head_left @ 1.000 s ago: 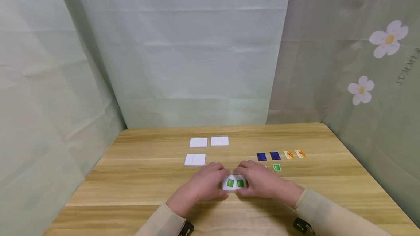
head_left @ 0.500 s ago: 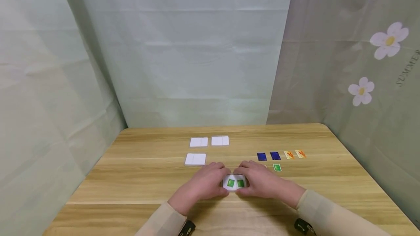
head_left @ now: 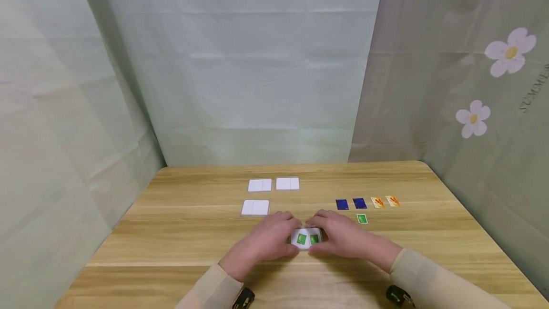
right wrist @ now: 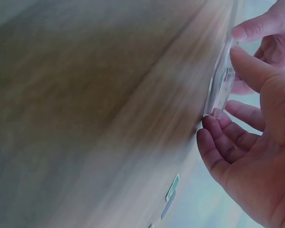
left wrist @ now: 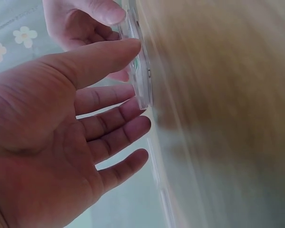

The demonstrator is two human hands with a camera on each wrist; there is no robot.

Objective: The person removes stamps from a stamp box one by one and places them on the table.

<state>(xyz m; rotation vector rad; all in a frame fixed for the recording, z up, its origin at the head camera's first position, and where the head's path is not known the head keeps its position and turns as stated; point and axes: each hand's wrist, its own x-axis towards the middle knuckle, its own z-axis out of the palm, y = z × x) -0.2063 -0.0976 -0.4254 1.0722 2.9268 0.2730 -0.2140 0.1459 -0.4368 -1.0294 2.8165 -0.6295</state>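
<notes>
A white card holder point(head_left: 307, 239) with two green cards in it lies on the wooden table point(head_left: 180, 232), just in front of me. My left hand point(head_left: 276, 237) pinches its left end and my right hand point(head_left: 339, 235) pinches its right end. In the left wrist view the left hand point(left wrist: 132, 78) has its thumb on the holder's clear edge point(left wrist: 143, 90) and its fingers against the lower rim. In the right wrist view the right hand point(right wrist: 232, 90) grips the holder point(right wrist: 217, 99) the same way, thumb above and fingers below.
Three more white holders point(head_left: 259, 185) point(head_left: 287, 183) point(head_left: 255, 207) lie behind the hands to the left. To the right lie two blue cards point(head_left: 341, 204), two orange cards point(head_left: 378, 202) and one green card point(head_left: 362, 219). Cloth walls point(head_left: 257, 85) surround the table.
</notes>
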